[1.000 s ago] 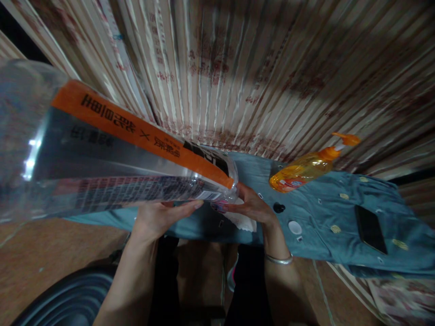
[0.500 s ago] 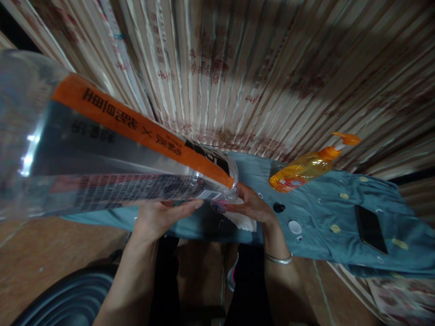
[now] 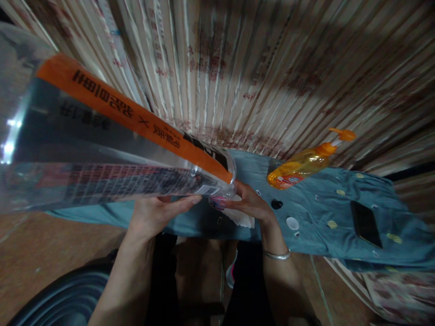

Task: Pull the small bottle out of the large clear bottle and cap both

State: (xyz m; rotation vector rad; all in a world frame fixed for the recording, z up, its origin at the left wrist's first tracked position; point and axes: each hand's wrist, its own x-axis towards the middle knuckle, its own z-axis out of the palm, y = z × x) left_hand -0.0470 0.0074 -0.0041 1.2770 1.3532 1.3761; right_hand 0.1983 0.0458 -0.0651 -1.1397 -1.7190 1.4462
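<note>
A large clear plastic bottle [image 3: 112, 140] with an orange and grey label slants from the left edge to the centre, close to the camera. My left hand [image 3: 159, 215] grips its underside, thumb along the plastic. My right hand [image 3: 249, 201] holds the bottle's right end, fingers closed around it. Beneath that end, a crumpled white tissue [image 3: 243, 219] lies on the teal cloth [image 3: 204, 226]. A small pink and purple item shows by my right fingers; what it is stays unclear.
An orange pump bottle [image 3: 299, 167] leans at the right. Near it are a small black object [image 3: 277, 204] and a white disc [image 3: 292, 223]. A dark phone [image 3: 366, 224] lies farther right. A pleated curtain [image 3: 238, 68] hangs behind; a black ribbed basin [image 3: 64, 299] sits lower left.
The large bottle has shifted slightly left, its near end rising a little in view. Both hands keep their hold. The view has moved slightly, with the cloth and its items a bit further left.
</note>
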